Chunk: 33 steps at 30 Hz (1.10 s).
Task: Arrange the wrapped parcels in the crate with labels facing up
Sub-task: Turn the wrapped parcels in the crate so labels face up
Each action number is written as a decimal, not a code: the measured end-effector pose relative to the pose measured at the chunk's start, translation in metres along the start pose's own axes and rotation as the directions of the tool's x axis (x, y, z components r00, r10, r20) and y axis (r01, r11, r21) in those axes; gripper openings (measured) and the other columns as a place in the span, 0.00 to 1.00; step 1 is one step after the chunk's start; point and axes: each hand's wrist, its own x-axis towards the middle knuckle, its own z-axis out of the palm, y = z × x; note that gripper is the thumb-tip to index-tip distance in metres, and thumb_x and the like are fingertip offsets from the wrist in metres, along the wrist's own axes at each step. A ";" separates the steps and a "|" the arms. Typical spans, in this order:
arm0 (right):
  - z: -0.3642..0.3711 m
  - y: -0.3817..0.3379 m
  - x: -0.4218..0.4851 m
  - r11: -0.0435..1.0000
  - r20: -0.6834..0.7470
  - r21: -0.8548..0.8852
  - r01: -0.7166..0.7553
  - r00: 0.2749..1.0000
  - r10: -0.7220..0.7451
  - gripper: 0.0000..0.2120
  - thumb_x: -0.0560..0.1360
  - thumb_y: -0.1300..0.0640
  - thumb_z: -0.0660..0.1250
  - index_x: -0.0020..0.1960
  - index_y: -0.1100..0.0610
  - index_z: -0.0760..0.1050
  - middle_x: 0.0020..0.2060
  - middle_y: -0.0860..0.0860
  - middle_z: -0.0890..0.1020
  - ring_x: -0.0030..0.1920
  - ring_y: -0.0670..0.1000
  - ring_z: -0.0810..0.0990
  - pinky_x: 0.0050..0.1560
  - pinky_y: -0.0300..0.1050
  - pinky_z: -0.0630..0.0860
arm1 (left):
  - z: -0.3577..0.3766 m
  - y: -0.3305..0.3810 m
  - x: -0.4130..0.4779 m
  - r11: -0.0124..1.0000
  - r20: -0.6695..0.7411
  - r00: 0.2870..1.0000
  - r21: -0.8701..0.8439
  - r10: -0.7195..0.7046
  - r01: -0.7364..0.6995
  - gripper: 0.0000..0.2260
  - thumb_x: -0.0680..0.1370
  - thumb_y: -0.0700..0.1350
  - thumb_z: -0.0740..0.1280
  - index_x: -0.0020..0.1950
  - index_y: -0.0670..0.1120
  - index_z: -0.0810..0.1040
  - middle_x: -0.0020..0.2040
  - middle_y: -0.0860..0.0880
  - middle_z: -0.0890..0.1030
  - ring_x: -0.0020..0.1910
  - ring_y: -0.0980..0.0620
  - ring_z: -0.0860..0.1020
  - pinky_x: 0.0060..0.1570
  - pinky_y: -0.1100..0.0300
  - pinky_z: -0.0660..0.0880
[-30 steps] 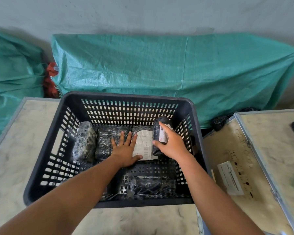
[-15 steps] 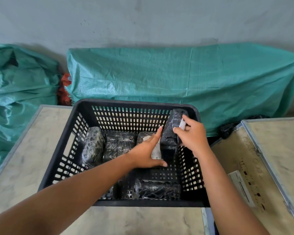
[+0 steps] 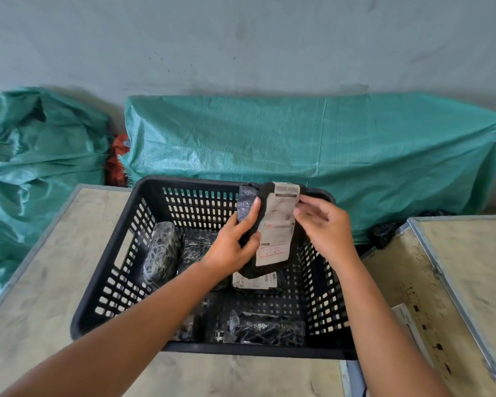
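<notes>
A black slotted crate [image 3: 118, 270] sits on the table in front of me. Above its right half I hold a black wrapped parcel [image 3: 272, 224] upright, its white label turned toward me. My left hand [image 3: 232, 247] grips the parcel's left side; my right hand [image 3: 324, 227] pinches its right edge. On the crate floor lie a plastic-wrapped parcel [image 3: 162, 253] at the left, another [image 3: 196, 247] beside it, one with its label up [image 3: 255, 280] under the held parcel, and a parcel [image 3: 267, 329] near the front wall.
Two green woven sacks [image 3: 312, 144] [image 3: 32, 167] lie against the grey wall behind the table. A wooden case with metal edging [image 3: 447, 282] stands to the right of the crate, a paper label on its lid. Something black [image 3: 387, 232] sits behind that case.
Both hands lifted the right-hand parcel off the crate floor, raised it above the rim and turned it so its label faces me.
</notes>
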 end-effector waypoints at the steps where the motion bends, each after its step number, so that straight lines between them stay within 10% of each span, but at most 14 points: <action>1: 0.000 0.008 0.001 0.996 0.048 -0.087 0.011 0.999 -0.007 0.25 0.74 0.50 0.77 0.70 0.43 0.78 0.69 0.47 0.78 0.70 0.47 0.75 0.69 0.52 0.73 | -0.004 -0.001 0.003 0.997 0.012 0.999 -0.060 -0.050 0.050 0.31 0.82 0.48 0.62 0.74 0.77 0.52 0.58 0.47 0.74 0.52 0.48 0.78 0.52 0.71 0.76; 5: 0.009 0.032 0.000 0.995 0.393 -0.052 -0.088 0.914 0.101 0.44 0.71 0.53 0.80 0.80 0.40 0.61 0.79 0.45 0.65 0.78 0.46 0.61 0.75 0.46 0.63 | -0.014 -0.007 0.014 0.914 0.123 0.972 -0.336 -0.198 0.229 0.24 0.85 0.40 0.58 0.73 0.66 0.64 0.68 0.68 0.74 0.68 0.67 0.71 0.65 0.66 0.71; 14: 0.039 0.074 0.006 0.970 0.346 -0.185 -0.158 0.913 0.215 0.50 0.69 0.57 0.82 0.82 0.46 0.56 0.78 0.47 0.66 0.77 0.47 0.62 0.72 0.42 0.63 | 0.004 -0.039 0.007 0.846 0.274 0.871 -0.243 -0.409 0.474 0.23 0.86 0.46 0.56 0.77 0.65 0.56 0.63 0.68 0.77 0.58 0.63 0.80 0.53 0.65 0.78; 19: 0.064 0.104 -0.003 0.900 0.386 -0.391 -0.193 0.853 0.351 0.52 0.70 0.54 0.81 0.83 0.45 0.52 0.79 0.54 0.65 0.77 0.55 0.65 0.73 0.44 0.62 | 0.010 -0.071 -0.016 0.863 0.399 0.780 0.067 -0.483 0.501 0.31 0.85 0.51 0.59 0.82 0.58 0.45 0.77 0.58 0.62 0.62 0.55 0.76 0.60 0.53 0.78; 25: 0.067 0.119 0.000 0.876 0.438 -0.427 -0.225 0.796 0.418 0.53 0.71 0.55 0.81 0.82 0.40 0.48 0.80 0.54 0.62 0.78 0.56 0.63 0.77 0.53 0.63 | 0.020 -0.085 -0.019 0.834 0.426 0.718 0.326 -0.550 0.446 0.39 0.84 0.52 0.61 0.78 0.62 0.30 0.68 0.46 0.74 0.42 0.56 0.79 0.32 0.69 0.71; 30: 0.067 0.122 0.001 0.854 0.422 -0.477 -0.205 0.799 0.428 0.50 0.74 0.49 0.77 0.82 0.36 0.47 0.80 0.51 0.64 0.77 0.56 0.66 0.73 0.48 0.65 | 0.034 -0.086 -0.017 0.782 0.339 0.723 0.432 -0.602 0.449 0.36 0.85 0.52 0.57 0.76 0.65 0.28 0.82 0.39 0.51 0.67 0.42 0.74 0.45 0.61 0.76; 33: 0.067 0.121 0.000 0.845 0.397 -0.497 -0.198 0.814 0.424 0.49 0.74 0.49 0.77 0.82 0.38 0.47 0.80 0.51 0.65 0.76 0.56 0.66 0.73 0.48 0.65 | 0.034 -0.088 -0.017 0.794 0.318 0.745 0.410 -0.586 0.449 0.37 0.84 0.51 0.59 0.78 0.64 0.31 0.82 0.41 0.50 0.65 0.43 0.75 0.45 0.62 0.74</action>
